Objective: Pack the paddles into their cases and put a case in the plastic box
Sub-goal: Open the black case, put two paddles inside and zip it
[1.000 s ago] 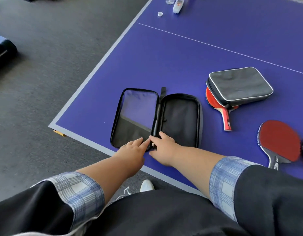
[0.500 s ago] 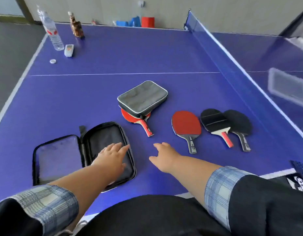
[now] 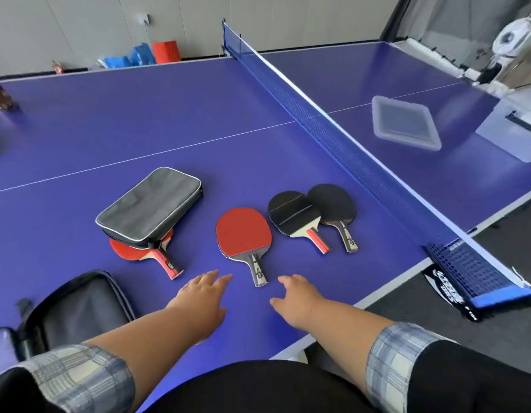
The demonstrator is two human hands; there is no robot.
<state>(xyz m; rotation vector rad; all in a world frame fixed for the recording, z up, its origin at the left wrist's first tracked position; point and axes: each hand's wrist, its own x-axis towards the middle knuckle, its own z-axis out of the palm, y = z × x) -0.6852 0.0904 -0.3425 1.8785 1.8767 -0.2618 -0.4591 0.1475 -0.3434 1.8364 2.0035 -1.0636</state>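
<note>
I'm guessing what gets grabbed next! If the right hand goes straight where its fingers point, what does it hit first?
Probably the handle of the middle red paddle; the right hand aims at it, not touching yet. Depth is unclear.

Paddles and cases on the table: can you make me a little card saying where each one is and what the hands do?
open case: unzipped, bottom left
shut case: lying on a half-hidden paddle
red paddle: middle, handle toward the person
black paddles: two, blades overlapping, right of red paddle
box: beyond the net
left hand: open, left of the red paddle's handle
right hand: open, right of that handle
</note>
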